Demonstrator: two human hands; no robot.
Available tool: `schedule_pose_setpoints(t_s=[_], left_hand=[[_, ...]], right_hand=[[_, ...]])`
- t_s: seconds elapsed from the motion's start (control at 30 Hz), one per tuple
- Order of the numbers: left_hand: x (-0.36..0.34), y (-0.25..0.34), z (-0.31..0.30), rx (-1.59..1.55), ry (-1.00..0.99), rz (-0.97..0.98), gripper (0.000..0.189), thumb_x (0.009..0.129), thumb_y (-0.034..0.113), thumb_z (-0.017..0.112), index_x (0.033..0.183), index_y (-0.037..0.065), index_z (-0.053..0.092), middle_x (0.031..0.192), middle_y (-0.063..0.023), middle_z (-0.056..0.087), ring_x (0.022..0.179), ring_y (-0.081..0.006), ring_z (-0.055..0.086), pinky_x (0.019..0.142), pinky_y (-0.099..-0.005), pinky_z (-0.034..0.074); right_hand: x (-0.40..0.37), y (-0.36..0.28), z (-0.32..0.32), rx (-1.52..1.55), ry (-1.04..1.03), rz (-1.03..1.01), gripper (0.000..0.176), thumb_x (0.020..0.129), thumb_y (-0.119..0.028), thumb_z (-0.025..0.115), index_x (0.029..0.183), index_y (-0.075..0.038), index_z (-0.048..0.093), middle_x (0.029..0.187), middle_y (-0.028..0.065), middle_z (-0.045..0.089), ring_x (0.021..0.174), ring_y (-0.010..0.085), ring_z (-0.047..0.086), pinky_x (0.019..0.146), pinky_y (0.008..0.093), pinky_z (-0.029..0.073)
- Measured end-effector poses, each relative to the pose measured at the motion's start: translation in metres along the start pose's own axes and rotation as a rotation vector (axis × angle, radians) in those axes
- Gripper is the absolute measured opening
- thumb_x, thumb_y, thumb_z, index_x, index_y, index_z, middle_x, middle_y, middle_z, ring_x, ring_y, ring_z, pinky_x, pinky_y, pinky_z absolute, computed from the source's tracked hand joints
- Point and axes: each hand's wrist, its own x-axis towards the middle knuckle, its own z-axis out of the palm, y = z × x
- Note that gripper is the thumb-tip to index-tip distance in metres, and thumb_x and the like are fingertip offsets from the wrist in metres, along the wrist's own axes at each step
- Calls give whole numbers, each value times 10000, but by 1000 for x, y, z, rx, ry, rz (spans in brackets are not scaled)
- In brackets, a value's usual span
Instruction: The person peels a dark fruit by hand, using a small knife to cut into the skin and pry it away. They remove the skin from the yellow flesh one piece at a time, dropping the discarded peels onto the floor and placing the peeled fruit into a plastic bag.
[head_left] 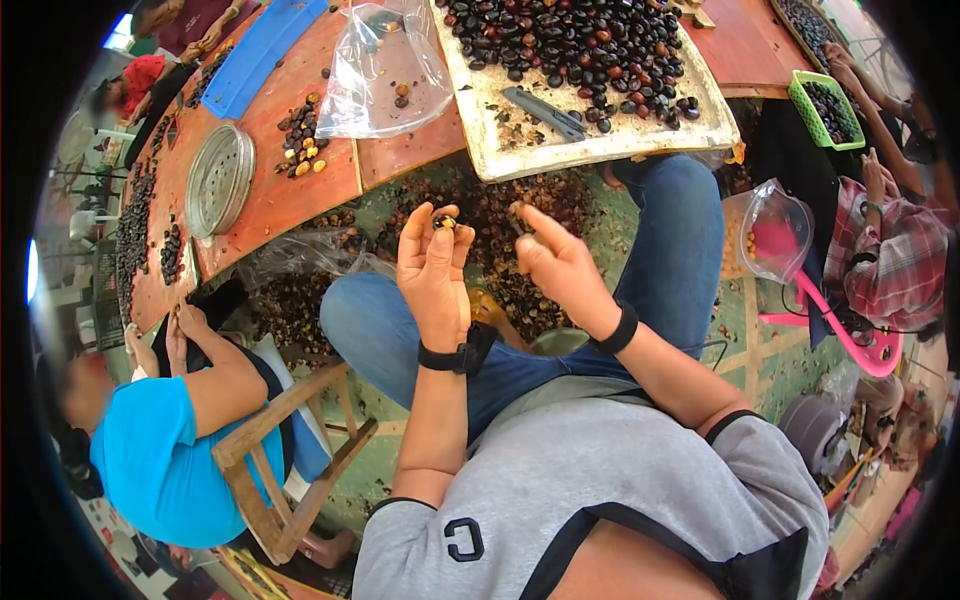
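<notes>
My left hand is raised above my lap, its fingertips closed on a dark-shelled nut with a patch of yellow showing. To the right of it, apart from the nut, is my right hand. Its thumb and curled fingers pinch something small and dark that I cannot make out, and the index finger points up. Beyond both hands, a pale tray holds a heap of dark brown nuts. A dark grey utility knife lies in that tray near its front edge.
On the red table are a round metal strainer, a blue tray, a clear plastic bag and nut piles. Shells litter the floor. A person in blue sits left; others work around. A green basket is at right.
</notes>
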Motion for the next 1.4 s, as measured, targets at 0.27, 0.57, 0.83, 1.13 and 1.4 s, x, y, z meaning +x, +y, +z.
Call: schedule_pose_setpoints(t_s=[0.27,0.57,0.83,1.13,1.4], left_hand=[[-8,2,5,102,-70,-155,268,916,47,613,1176,16,560,1109,-87,625,941,-136,621,839,-268,548],[-15,-1,11,139,-57,-147,249,918,27,597,1165,12,576,1019,-48,624,906,-120,612,843,-273,538],[-17,-13,13,417,3,38,236,887,-44,550,1113,3,602,1018,-43,636,882,-86,585,783,-231,488],[-33,-11,7,92,-106,-262,260,898,1,593,1158,6,581,1079,-87,641,919,-136,626,860,-283,538],[-26,1,4,89,-101,-334,320,912,59,615,1223,15,561,1061,-63,639,943,-138,634,858,-282,547]], right_hand=[[-5,-36,0,-645,-180,-532,534,862,-82,624,1372,-50,468,1051,148,665,869,228,663,773,321,512],[-9,-41,1,-635,-170,-453,423,864,-133,622,1273,-47,557,1116,175,644,982,332,643,809,377,524],[-11,-11,17,-361,-19,-371,364,898,-119,605,1245,-13,583,1169,183,641,1059,264,643,875,323,500],[19,-18,-20,-331,34,-313,434,912,-144,605,1303,23,521,1188,172,647,1011,141,623,847,284,492],[-11,-35,-16,-732,-272,-420,440,859,-159,630,1276,-47,547,1141,181,641,1005,349,635,836,399,518]])
